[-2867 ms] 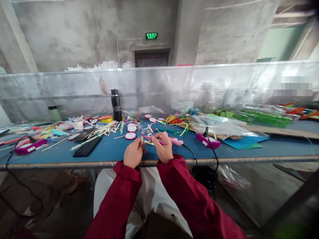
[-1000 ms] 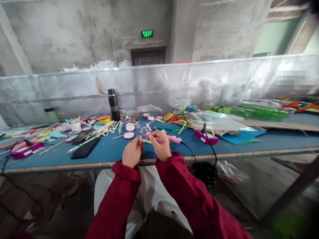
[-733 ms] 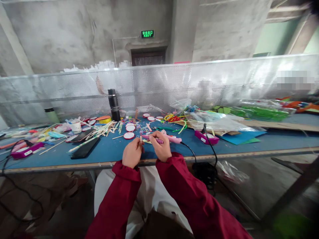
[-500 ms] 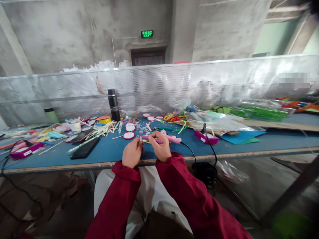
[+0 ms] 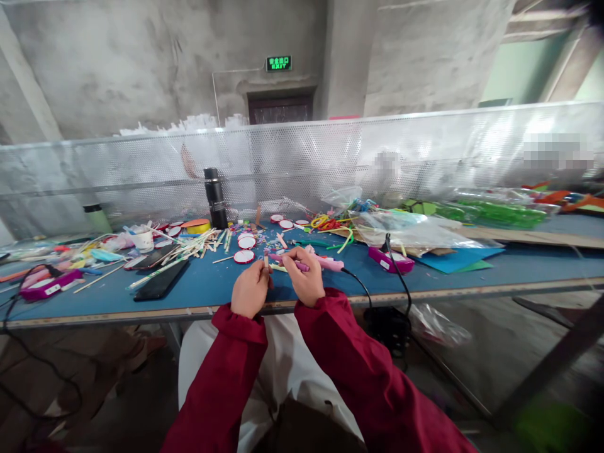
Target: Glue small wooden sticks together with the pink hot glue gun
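My left hand (image 5: 250, 290) is near the table's front edge, its thumb and fingers pinched on a small flat wooden stick (image 5: 266, 257) that stands up from the grip. Just to the right, my right hand (image 5: 306, 277) is closed around a slim purple pen (image 5: 302, 267). The pen's tip points left at the stick, very close to it; whether they touch I cannot tell. Behind the right hand lies a pink corded tool (image 5: 331, 263), its front part hidden by the fingers. Small round red-rimmed white discs (image 5: 244, 257) lie beyond my left hand.
A black phone (image 5: 162, 280) and a pile of wooden sticks (image 5: 198, 244) lie on the left. A black thermos (image 5: 216, 198) stands behind. Purple boxes (image 5: 391, 260) with black cables sit either side. Plastic bags (image 5: 415, 229) and blue sheets (image 5: 457, 259) cover the right. A perforated screen (image 5: 302, 163) runs along the back.
Both hands stay almost in place. The purple pen has shifted very slightly against the stick.
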Demonstrator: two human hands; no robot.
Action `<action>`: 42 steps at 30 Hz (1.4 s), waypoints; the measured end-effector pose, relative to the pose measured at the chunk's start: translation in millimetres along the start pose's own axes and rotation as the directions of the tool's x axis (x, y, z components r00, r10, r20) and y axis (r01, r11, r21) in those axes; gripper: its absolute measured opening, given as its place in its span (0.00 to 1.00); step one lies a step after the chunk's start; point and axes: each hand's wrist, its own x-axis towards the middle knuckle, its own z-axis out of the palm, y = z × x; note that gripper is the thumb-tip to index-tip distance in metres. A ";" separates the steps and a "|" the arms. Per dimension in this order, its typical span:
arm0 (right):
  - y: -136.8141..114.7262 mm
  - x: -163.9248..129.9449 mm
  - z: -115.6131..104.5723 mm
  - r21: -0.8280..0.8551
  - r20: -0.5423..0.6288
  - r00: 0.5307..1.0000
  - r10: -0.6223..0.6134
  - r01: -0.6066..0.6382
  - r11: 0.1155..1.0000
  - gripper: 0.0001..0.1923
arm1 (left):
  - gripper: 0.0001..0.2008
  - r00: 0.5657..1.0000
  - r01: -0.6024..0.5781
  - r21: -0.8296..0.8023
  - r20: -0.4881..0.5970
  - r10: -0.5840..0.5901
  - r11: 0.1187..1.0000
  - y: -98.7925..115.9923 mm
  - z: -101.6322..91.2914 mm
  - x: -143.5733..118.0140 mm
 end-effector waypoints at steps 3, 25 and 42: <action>1.9 0.5 0.2 -0.007 0.000 1.000 -0.005 0.005 1.000 0.11 | 0.10 1.000 0.012 0.002 0.004 -0.012 1.000 -0.4 0.1 0.6; -3.8 2.2 0.6 0.020 -0.004 1.000 0.001 -0.001 1.000 0.11 | 0.10 0.999 0.042 -0.060 0.024 -0.041 0.997 4.7 -4.4 1.1; -7.2 -1.2 -5.6 -0.052 -0.007 1.000 -0.030 0.029 0.998 0.07 | 0.12 0.984 0.090 -0.072 0.159 -0.078 0.993 -5.1 -3.4 2.5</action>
